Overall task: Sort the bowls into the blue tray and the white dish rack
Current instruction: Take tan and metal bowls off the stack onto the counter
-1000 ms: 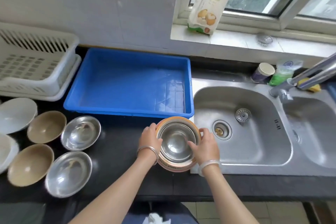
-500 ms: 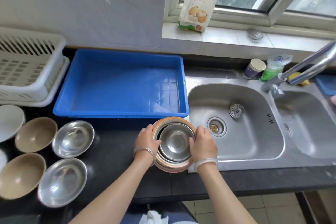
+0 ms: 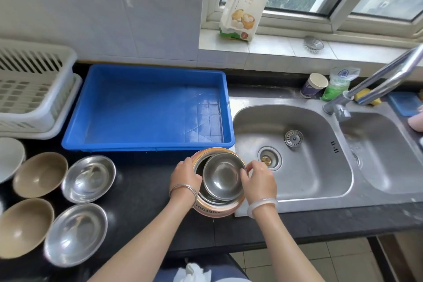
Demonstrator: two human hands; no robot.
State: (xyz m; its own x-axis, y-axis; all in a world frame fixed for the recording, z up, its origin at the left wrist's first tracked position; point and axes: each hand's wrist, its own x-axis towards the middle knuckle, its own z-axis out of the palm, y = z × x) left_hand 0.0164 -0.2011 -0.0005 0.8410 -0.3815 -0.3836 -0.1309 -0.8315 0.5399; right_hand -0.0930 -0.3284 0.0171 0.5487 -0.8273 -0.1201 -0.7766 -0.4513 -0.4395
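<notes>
A stack of steel bowls sits inside an orange-rimmed bowl (image 3: 212,211) on the black counter, just in front of the blue tray (image 3: 75,126). The top steel bowl (image 3: 223,176) is tilted and raised at its right side. My left hand (image 3: 185,175) grips the stack's left rim. My right hand (image 3: 258,178) pinches the top steel bowl's right edge. The blue tray holds nothing. The white dish rack (image 3: 34,89) stands at the far left, also holding nothing.
Left of my hands lie two steel bowls (image 3: 88,178) (image 3: 76,233), two tan bowls (image 3: 40,174) (image 3: 24,226) and a white bowl (image 3: 9,158). A double steel sink (image 3: 320,194) with a tap (image 3: 375,84) is on the right. A flour bag (image 3: 246,0) stands on the windowsill.
The top steel bowl has lifted and tilted out of the stack under my right hand. My left hand still holds the stack's left rim.
</notes>
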